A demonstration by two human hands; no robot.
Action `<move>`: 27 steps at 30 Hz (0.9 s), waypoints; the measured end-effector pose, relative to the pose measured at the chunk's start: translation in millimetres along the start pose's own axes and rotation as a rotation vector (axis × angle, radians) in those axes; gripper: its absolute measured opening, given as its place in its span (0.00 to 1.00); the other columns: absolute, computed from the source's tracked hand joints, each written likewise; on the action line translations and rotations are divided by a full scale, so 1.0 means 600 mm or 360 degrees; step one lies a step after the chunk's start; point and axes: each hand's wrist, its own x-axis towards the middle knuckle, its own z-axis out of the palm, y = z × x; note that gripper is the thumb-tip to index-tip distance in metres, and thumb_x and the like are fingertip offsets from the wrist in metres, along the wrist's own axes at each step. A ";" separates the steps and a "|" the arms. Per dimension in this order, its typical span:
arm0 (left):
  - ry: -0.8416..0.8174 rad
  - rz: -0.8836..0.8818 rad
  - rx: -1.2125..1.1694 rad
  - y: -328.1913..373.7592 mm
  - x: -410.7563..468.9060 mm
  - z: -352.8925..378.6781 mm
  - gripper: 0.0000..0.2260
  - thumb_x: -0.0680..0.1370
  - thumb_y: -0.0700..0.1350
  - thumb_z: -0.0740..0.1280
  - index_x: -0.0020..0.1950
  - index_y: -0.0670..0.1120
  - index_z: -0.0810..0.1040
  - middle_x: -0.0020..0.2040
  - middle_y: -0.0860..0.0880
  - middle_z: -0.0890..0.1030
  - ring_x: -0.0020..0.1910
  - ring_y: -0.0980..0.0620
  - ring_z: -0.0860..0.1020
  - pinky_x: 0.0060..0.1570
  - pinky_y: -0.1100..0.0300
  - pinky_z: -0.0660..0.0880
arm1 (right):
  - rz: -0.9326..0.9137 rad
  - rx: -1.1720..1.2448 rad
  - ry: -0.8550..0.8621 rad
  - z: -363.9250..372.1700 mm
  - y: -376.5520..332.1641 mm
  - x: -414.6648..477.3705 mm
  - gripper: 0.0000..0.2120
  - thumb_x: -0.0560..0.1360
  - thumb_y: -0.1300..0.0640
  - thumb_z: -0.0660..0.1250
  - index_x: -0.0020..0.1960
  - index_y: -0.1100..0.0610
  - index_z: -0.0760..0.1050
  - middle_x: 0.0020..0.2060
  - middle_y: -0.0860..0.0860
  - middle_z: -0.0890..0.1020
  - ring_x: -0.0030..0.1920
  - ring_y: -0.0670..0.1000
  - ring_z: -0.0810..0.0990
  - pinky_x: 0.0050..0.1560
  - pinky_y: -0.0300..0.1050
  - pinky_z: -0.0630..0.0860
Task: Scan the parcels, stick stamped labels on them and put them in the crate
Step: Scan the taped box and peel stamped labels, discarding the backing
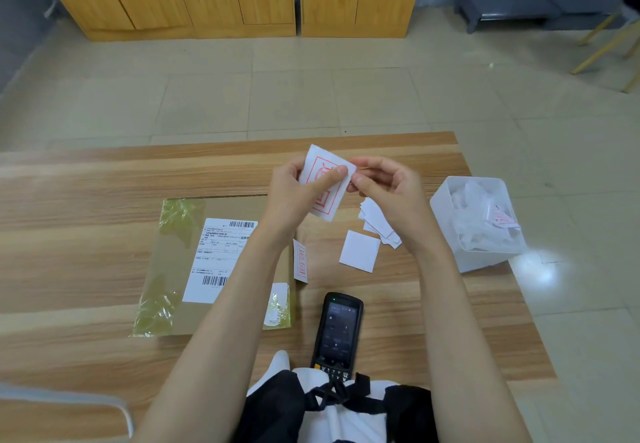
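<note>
Label [329,162] is pinched by left hand [294,196] and right hand [388,193] above the parcel [173,269]. Tearing is risked if it is peeled unevenly.

The white label [327,182] bears a red stamp (square-framed), the parcel [221,266] is brown, the scanner [337,331] black.

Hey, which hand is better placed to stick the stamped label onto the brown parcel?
Probably the left hand: it holds the white red-stamped label across its face, and the flat brown cardboard parcel lies under that forearm. The right hand only pinches the label's edge, farther away.
</note>
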 end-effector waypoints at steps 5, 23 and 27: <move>-0.0007 -0.0196 -0.0086 0.002 0.002 0.000 0.10 0.72 0.42 0.74 0.50 0.42 0.79 0.41 0.47 0.83 0.37 0.52 0.80 0.39 0.58 0.77 | -0.0054 -0.0184 0.0000 -0.004 -0.005 -0.002 0.12 0.75 0.67 0.65 0.55 0.56 0.80 0.45 0.53 0.85 0.47 0.47 0.84 0.53 0.39 0.77; -0.0146 -0.0232 -0.0016 0.005 0.003 -0.008 0.12 0.69 0.43 0.76 0.48 0.40 0.79 0.34 0.50 0.81 0.31 0.55 0.78 0.32 0.64 0.74 | -0.0354 -0.0621 0.0095 -0.005 -0.011 -0.002 0.04 0.72 0.62 0.71 0.43 0.54 0.83 0.38 0.41 0.82 0.40 0.38 0.80 0.43 0.28 0.72; -0.0171 -0.0151 -0.0024 0.006 0.003 -0.008 0.11 0.69 0.43 0.76 0.48 0.41 0.79 0.34 0.51 0.82 0.32 0.56 0.79 0.32 0.67 0.74 | -0.0312 -0.0498 0.0083 -0.005 -0.010 -0.004 0.06 0.71 0.63 0.70 0.41 0.53 0.83 0.37 0.40 0.83 0.40 0.39 0.81 0.43 0.30 0.73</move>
